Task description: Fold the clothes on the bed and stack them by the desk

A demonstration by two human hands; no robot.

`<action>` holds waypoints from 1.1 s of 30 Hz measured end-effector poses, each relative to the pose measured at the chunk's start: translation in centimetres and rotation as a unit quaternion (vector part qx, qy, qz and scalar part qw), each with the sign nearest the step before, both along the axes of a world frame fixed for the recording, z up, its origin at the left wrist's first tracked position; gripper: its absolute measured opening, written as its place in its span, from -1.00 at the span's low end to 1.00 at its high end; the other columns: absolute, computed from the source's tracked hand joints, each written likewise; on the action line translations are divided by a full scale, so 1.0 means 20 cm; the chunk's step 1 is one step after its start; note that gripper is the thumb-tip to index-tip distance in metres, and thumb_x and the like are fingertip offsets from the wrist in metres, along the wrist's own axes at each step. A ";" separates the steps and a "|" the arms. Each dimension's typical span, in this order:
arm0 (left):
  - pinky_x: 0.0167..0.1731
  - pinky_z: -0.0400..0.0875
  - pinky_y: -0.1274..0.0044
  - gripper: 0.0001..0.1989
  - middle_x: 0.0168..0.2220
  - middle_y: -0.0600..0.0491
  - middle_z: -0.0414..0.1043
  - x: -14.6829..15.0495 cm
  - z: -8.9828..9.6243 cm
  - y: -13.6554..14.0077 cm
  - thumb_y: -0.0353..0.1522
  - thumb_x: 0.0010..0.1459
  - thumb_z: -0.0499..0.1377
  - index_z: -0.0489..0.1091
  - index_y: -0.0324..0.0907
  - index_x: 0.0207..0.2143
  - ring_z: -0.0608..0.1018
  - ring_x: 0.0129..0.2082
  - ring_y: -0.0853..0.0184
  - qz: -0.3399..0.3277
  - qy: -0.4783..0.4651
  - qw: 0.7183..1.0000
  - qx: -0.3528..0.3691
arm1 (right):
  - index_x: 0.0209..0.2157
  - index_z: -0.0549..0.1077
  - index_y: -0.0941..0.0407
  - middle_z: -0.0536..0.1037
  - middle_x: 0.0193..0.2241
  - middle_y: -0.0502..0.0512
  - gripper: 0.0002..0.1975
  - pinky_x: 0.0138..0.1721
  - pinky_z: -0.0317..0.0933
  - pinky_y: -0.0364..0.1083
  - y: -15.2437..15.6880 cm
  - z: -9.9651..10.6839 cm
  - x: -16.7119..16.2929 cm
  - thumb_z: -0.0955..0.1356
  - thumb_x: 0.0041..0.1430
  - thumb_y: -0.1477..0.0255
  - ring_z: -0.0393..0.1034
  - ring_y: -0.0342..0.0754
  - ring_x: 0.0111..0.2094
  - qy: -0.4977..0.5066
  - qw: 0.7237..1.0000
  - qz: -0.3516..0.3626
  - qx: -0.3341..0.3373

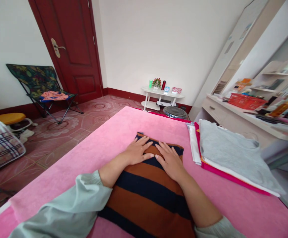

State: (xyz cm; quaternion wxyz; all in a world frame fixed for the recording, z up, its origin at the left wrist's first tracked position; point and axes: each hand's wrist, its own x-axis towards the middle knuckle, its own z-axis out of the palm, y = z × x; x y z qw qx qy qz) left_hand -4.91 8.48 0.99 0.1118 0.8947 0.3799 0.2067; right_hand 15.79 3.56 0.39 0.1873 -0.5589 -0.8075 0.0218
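Note:
A brown and navy striped garment (148, 195) lies folded flat on the pink bedspread (84, 162), its near end running out of the bottom of the view. My left hand (139, 151) rests palm down near its far edge, fingers stretched out. Beside it my right hand (170, 160) also presses flat on the cloth with fingers apart. The two thumbs nearly meet. Neither hand grips anything. To the right is a stack of folded clothes, topped by a grey shirt (230, 152).
A dressing table (213, 105) with a red basket (246, 100) stands at the right. Beyond the bed are a small white table (148, 90) and a round dark object (175, 112). At left are a folding chair (34, 79), a yellow stool (7, 118) and a red door (71, 43).

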 end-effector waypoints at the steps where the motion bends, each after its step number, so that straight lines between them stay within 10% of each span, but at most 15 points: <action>1: 0.21 -0.06 0.17 -0.33 0.32 -0.09 -0.07 0.01 -0.02 0.00 0.04 0.19 -0.03 0.08 -0.08 0.25 -0.01 0.31 0.10 0.017 0.036 0.999 -0.009 | 0.23 0.15 -0.01 0.12 0.27 0.10 -0.47 0.23 -0.15 0.17 0.01 -0.02 0.01 0.13 0.28 0.15 -0.08 0.03 0.29 -0.008 1.000 -0.012 -0.016; 11: 0.22 -0.19 0.12 -0.27 0.36 -0.11 -0.31 0.01 -0.04 -0.03 0.09 0.21 -0.18 -0.04 -0.11 0.30 -0.20 0.33 0.05 0.061 0.095 0.994 -0.012 | 0.25 0.11 0.01 0.09 0.28 0.14 -0.41 0.23 -0.16 0.17 0.02 -0.06 0.01 0.08 0.27 0.07 -0.11 0.06 0.29 -0.054 0.996 -0.068 -0.012; 18: 0.24 -0.12 0.25 -0.13 0.33 -0.28 -0.37 -0.22 0.02 -0.34 0.09 0.18 -0.12 -0.12 -0.37 0.30 -0.22 0.33 0.04 0.027 0.137 0.986 -0.085 | 0.26 0.09 0.08 0.04 0.29 0.21 -0.40 0.20 -0.13 0.21 -0.04 -0.03 0.00 0.09 0.28 0.11 -0.15 0.11 0.30 -0.091 0.992 -0.084 -0.031; 26: -0.07 0.34 0.32 -0.41 0.01 -0.27 0.37 -0.37 0.18 -0.69 -0.06 0.07 0.15 0.33 -0.30 0.03 0.42 0.01 0.00 0.156 0.172 0.972 -0.031 | -0.24 0.53 0.15 0.52 -0.18 0.33 -0.69 -0.15 0.27 0.05 -0.02 0.24 -0.39 0.22 0.20 0.28 0.41 0.14 -0.11 -0.108 0.990 -0.089 -0.008; 33: -0.49 0.29 0.48 -0.63 -0.43 0.02 0.48 -0.41 0.22 -0.69 -0.04 -0.14 0.26 0.44 -0.13 -0.41 0.52 -0.40 0.15 0.218 0.116 0.954 -0.172 | -0.32 0.56 0.16 0.57 -0.25 0.40 -0.71 -0.15 0.30 0.06 0.07 0.25 -0.74 0.40 -0.01 0.24 0.45 0.21 -0.12 -0.043 0.990 -0.085 -0.107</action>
